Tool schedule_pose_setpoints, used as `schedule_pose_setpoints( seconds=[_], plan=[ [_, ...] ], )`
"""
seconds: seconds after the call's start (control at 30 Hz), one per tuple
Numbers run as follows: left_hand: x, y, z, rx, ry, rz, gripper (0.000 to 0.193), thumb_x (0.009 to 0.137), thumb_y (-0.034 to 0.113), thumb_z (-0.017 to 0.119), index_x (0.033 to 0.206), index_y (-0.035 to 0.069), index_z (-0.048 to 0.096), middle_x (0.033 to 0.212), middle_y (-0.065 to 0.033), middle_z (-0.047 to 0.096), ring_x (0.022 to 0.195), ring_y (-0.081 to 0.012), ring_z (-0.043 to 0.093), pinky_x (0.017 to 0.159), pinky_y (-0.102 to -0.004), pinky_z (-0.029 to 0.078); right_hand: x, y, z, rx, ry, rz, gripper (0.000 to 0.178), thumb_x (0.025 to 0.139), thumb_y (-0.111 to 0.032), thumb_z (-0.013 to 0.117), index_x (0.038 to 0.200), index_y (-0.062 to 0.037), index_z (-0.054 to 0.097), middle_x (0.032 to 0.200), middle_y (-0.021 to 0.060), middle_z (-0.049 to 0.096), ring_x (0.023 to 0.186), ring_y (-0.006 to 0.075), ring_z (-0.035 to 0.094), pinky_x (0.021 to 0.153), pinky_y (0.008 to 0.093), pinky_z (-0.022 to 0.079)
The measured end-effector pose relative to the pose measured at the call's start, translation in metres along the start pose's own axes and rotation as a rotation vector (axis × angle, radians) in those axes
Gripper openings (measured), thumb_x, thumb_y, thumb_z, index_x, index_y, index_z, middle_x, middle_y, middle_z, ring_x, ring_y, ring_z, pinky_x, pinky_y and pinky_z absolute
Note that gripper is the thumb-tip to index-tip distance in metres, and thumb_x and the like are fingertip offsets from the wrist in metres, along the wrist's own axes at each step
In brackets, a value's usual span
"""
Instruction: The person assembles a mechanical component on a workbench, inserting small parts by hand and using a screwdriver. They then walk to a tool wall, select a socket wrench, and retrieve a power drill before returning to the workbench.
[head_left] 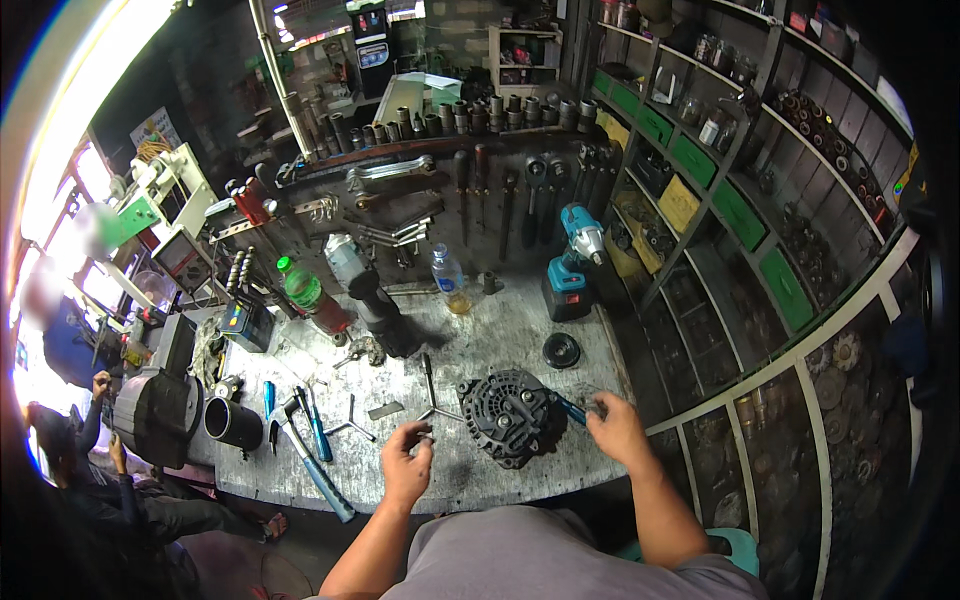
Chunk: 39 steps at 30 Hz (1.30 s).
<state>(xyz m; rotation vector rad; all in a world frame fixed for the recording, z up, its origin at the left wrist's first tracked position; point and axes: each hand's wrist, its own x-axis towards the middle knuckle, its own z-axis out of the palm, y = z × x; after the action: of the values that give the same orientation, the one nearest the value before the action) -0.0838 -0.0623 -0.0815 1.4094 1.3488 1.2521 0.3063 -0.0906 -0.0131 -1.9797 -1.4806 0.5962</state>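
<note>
A round dark alternator (508,415) with a vented end cover lies on the worn metal-topped bench in front of me. To its left my left hand (407,466) is raised with curled fingers; something small and greyish shows at the fingertips, too small to name. On the other side my right hand (618,432) is closed at the end of a blue-handled tool (570,408), whose other end meets the alternator's right edge. That tool's tip is hidden. Between the left hand and the alternator lies a T-handle wrench (430,388). Beyond the alternator rests a round black pulley-like part (561,350).
A blue-handled hammer (310,460) and a Y-shaped wrench (352,420) lie at left, near a black cylinder (233,424). Bottles (450,280) and a teal cordless impact wrench (572,265) stand farther back. Sockets line the rack (460,140). Another person (90,460) sits at far left.
</note>
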Motion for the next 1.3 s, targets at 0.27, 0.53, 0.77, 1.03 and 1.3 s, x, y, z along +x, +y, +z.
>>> schedule_pose_setpoints(
  seconds=[0.27,0.53,0.77,1.03,1.3],
  plan=[
    [-0.06,-0.052,-0.043,0.116,0.021,-0.309,0.025,0.1,-0.002,0.068,0.125,-0.006,0.072,0.114,-0.0139,0.081,0.103,-0.0174,0.075,0.096,-0.0334,0.059,-0.059,0.034,0.06,-0.054,-0.177,-0.03,0.043,0.091,-0.01,0.071,0.133,-0.0004,0.075,0.125,0.0278,0.075,0.122,0.0473,0.07,0.107,0.0527,0.057],
    [-0.045,-0.013,-0.004,0.195,-0.136,-0.184,0.03,0.101,0.001,0.072,0.131,-0.002,0.071,0.119,-0.0118,0.081,0.105,-0.0182,0.077,0.094,-0.0338,0.06,-0.031,0.052,0.084,-0.118,-0.154,-0.282,0.048,0.086,-0.006,0.076,0.133,0.0021,0.074,0.137,0.0299,0.067,0.127,0.051,0.064,0.11,0.0544,0.054],
    [-0.064,-0.019,-0.003,0.266,-0.194,-0.279,0.032,0.101,0.015,0.077,0.13,0.003,0.078,0.121,-0.018,0.082,0.108,-0.0294,0.08,0.093,-0.0404,0.063,-0.035,0.064,0.091,-0.243,-0.147,-0.343,0.033,0.085,-0.008,0.076,0.116,-0.0012,0.08,0.12,0.026,0.068,0.114,0.0492,0.065,0.099,0.0592,0.055],
    [-0.089,-0.062,-0.016,0.134,-0.155,-0.427,0.036,0.101,0.019,0.079,0.132,0.002,0.077,0.117,-0.0203,0.081,0.1,-0.0296,0.078,0.093,-0.04,0.061,-0.034,0.042,0.072,-0.066,-0.138,-0.303,0.02,0.091,-0.006,0.077,0.11,-0.0008,0.08,0.112,0.0221,0.073,0.108,0.0464,0.071,0.094,0.0521,0.059],
    [-0.075,-0.04,-0.018,0.135,-0.153,-0.454,0.032,0.1,0.015,0.078,0.13,0.001,0.078,0.113,-0.0166,0.083,0.103,-0.0254,0.08,0.095,-0.0387,0.062,0.038,0.027,0.047,-0.107,-0.094,-0.269,0.023,0.092,-0.002,0.077,0.115,-0.0007,0.08,0.116,0.0221,0.073,0.113,0.0458,0.071,0.099,0.0499,0.058]
  ],
)
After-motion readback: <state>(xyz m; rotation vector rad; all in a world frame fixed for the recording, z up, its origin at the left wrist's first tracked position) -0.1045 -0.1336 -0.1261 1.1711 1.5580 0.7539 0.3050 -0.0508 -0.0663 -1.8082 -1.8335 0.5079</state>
